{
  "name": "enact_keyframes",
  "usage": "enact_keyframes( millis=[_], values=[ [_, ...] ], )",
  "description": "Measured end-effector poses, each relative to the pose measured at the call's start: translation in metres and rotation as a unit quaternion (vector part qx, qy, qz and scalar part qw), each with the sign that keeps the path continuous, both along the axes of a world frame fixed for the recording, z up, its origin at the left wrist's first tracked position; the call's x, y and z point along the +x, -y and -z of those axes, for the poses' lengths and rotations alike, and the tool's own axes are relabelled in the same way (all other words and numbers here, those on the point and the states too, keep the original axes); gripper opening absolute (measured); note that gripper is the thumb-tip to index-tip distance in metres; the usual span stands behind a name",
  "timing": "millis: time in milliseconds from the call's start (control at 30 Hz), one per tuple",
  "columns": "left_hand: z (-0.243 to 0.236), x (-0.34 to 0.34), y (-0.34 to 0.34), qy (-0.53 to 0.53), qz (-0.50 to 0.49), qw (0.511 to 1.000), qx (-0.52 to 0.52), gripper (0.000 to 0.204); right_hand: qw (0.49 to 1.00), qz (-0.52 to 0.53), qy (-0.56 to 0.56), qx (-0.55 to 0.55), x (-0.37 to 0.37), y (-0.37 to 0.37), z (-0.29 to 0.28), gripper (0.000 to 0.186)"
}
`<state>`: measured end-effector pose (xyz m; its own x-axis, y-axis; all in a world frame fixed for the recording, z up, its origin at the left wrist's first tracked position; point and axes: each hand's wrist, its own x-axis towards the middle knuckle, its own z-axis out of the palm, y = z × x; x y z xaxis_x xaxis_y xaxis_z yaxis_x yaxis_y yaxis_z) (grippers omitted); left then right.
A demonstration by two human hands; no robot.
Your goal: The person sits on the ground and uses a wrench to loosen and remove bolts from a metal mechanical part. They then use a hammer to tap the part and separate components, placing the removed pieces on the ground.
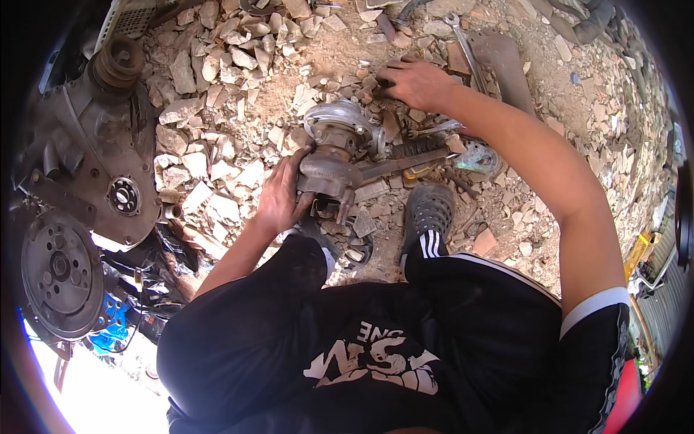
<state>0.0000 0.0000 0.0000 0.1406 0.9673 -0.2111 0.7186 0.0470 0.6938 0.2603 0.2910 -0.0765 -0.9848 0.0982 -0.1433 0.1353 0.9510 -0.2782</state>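
Note:
A metal turbocharger (329,168) stands on the rubble in front of me, with a silvery housing on top and a rusty brown housing below. My left hand (278,192) is closed against its left side, fingers and thumb gripping the lower housing. Further off and to the right, my right hand (418,83) reaches down to the stony ground. Its fingers are curled, and whatever lies under the fingertips is hidden. Beside that forearm lies a long wrench (468,54); a second wrench (437,129) rests on the stones right of the turbocharger.
Large engine parts with a round dark pulley (61,267) stand at the left. Broken stones (246,54) cover the ground. A rusty metal pipe (504,69) lies beyond my right forearm. A flat metal bar (405,165) lies near my black clog (430,210).

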Motion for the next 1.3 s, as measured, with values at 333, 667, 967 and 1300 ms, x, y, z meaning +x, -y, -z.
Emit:
enact_keyframes(
  millis=[333, 667, 967, 1300],
  values=[
    [-0.001, 0.006, 0.000, 0.000, 0.004, 1.000, 0.008, 0.088, 0.998, 0.039, 0.018, -0.047, -0.009, 0.002, -0.009, 0.020],
    [-0.001, 0.000, 0.001, 0.002, 0.007, 1.000, 0.028, 0.086, 0.942, 0.166, 0.231, -0.178, -0.031, 0.003, -0.043, 0.034],
    [0.007, -0.005, 0.004, 0.027, 0.021, 0.997, 0.067, 0.078, 0.917, 0.270, 0.199, -0.216, -0.021, 0.017, -0.022, 0.029],
    [-0.004, -0.001, 0.006, 0.035, -0.001, 0.999, 0.018, 0.083, 0.928, 0.354, 0.036, -0.112, 0.015, -0.031, -0.103, 0.028]
  ],
)
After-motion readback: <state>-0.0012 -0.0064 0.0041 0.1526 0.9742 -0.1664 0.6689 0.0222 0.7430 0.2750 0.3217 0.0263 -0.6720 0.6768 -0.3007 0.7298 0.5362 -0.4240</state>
